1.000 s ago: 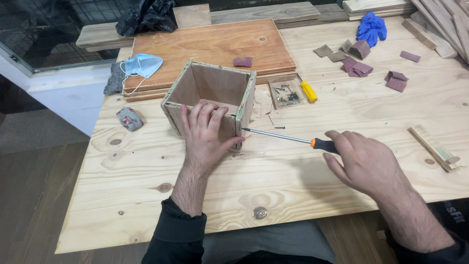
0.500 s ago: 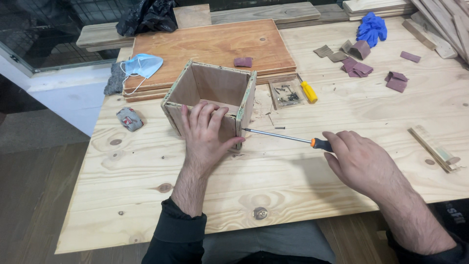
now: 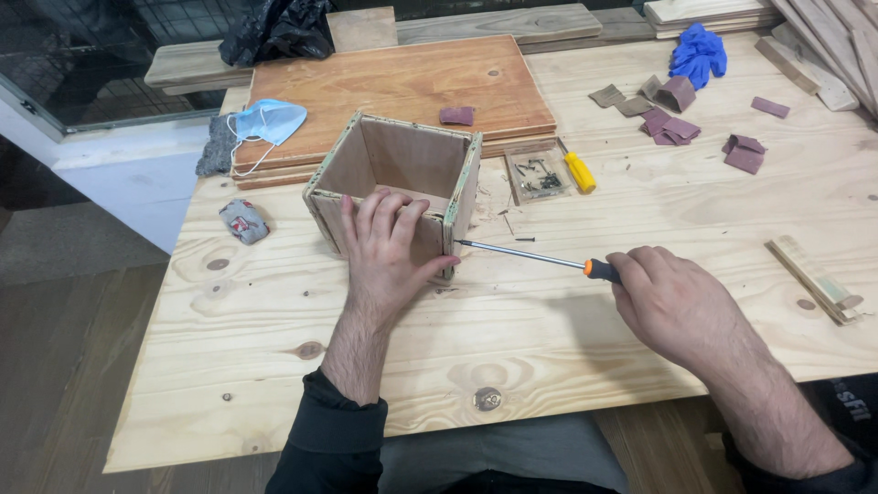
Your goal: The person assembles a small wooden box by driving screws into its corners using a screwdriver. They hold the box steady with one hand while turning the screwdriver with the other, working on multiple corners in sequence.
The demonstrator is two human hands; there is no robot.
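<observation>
My left hand [image 3: 389,252] lies spread against the near wall of the open square plywood box [image 3: 395,187] on the pale pine bench [image 3: 549,329]. My right hand [image 3: 672,302] is closed around the orange-handled long-shafted screwdriver [image 3: 540,258], its tip touching the box's right corner.

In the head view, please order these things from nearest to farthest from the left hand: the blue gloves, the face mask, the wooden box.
1. Wooden box: the left hand presses its near wall.
2. Face mask: behind and to the left.
3. Blue gloves: far back on the right.
</observation>
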